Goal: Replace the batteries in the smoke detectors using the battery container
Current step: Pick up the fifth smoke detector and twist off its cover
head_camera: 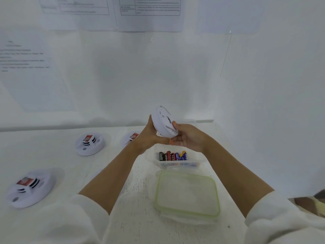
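A: What could go wrong from here?

B: The person holds the smoke detector [162,121] up off the table [144,175], tilted, right over the open battery container [177,163]. A hard twist to open it could let a half slip free, and it would likely drop onto the batteries [173,155] or tip the container. The hands are blurred, so it cannot be told whether the casing has begun to part.

A: Anything else?

B: The lid [187,194] lies just beside the container at its 6 o'clock, between the forearms, where a sleeve might sweep it. All the cells also stand in one row, so used ones could be mixed with fresh.

A: Where does the detector sit in the fingers?

B: Between both hands. The left hand [147,138] clasps its edge from 8 o'clock, fingers curled behind it. The right hand [188,136] grasps it from 4 o'clock, thumb [175,124] pressed on the near face, the other fingers wrapped beneath.

A: And the others?

B: The near detector [29,188] rests at the container's 8 o'clock and the far detector [89,143] at 9 o'clock, both well apart from it. A third is half hidden behind the left hand.
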`<state>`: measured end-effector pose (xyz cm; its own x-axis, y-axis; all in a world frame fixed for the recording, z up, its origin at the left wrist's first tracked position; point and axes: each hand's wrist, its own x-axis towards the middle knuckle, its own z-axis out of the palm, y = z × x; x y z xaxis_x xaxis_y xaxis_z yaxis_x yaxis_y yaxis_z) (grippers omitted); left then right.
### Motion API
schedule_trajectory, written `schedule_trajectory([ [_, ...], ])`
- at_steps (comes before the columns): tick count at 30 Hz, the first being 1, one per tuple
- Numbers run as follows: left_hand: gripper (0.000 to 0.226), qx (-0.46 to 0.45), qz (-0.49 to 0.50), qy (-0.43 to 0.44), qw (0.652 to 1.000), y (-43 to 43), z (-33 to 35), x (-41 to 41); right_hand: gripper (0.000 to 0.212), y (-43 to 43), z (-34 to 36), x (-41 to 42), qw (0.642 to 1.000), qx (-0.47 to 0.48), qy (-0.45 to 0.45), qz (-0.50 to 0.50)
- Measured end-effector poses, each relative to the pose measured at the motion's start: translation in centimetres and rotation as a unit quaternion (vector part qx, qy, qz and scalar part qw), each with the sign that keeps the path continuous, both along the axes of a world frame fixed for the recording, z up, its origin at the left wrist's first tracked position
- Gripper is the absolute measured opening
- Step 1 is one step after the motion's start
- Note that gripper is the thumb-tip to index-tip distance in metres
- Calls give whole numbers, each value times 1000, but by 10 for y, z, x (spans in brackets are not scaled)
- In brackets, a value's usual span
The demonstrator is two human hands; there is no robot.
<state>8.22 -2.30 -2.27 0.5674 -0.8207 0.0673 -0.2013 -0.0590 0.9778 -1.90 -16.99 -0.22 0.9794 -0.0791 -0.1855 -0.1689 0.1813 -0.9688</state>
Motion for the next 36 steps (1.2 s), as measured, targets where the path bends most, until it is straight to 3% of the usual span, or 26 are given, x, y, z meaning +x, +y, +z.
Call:
schedule_trajectory([
  [3,113,-29,9,-7,1000,1,-4,-2,33,-4,-4,-1,999,13,-11,-31],
  [9,120,-66,48,-113,990,7,0,-2,36,-8,-1,-4,994,-83,-4,-72],
  [22,119,-66,40,-116,990,4,-6,-4,34,-2,3,-6,992,-91,16,-85],
  [31,106,-68,37,-118,990,1,-6,-3,40,-6,4,-9,993,-97,34,-63],
  [34,104,-76,33,-111,990,2,-6,-2,51,-5,8,-9,976,-205,23,-72],
  [36,103,-78,30,-107,991,2,-6,-3,66,-4,11,-8,941,-322,-40,-96],
])
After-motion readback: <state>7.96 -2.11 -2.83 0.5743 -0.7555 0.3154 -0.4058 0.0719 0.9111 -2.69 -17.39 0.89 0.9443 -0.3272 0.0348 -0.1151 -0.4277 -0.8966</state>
